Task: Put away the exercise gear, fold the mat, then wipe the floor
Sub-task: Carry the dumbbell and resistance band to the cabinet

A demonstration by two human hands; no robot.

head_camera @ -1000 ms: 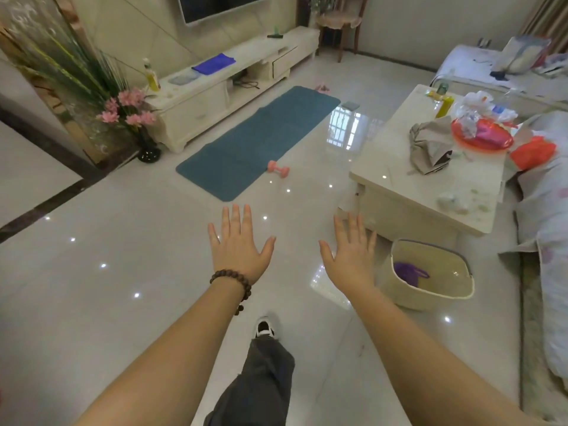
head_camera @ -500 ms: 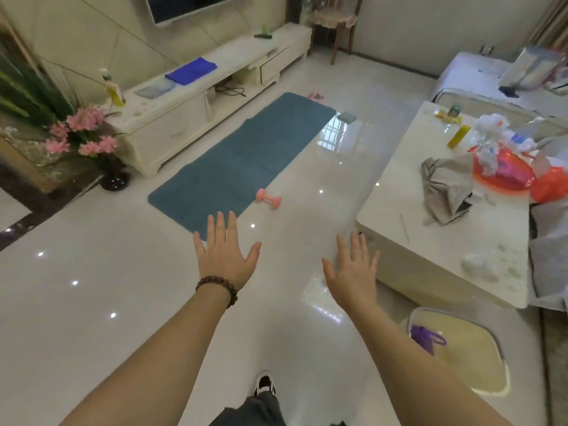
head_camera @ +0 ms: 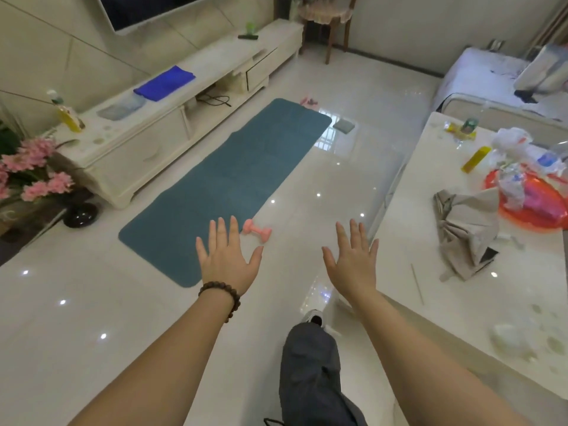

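Left hand: held out palm down above the floor, fingers straight and spread, holding nothing and touching nothing; a bead bracelet sits on its wrist. Right hand: same posture, fingers splayed, empty, clear of every object; it hovers just beside the near corner of the coffee table without contact.

Pink dumbbell: lies on the floor just beyond the left hand's fingertips and slightly to its right, between the two hands in view; it rests at the right edge of the blue mat; whether it touches the mat cannot be determined. The mat lies unrolled and flat, extending away from the left hand toward the far wall, its near corner beneath that hand in view.

A second pink item lies beyond the mat's far end, well apart from both hands; too small to identify. A grey pad lies near the mat's far right corner. A blue cloth lies on the TV cabinet, far left of the left hand.
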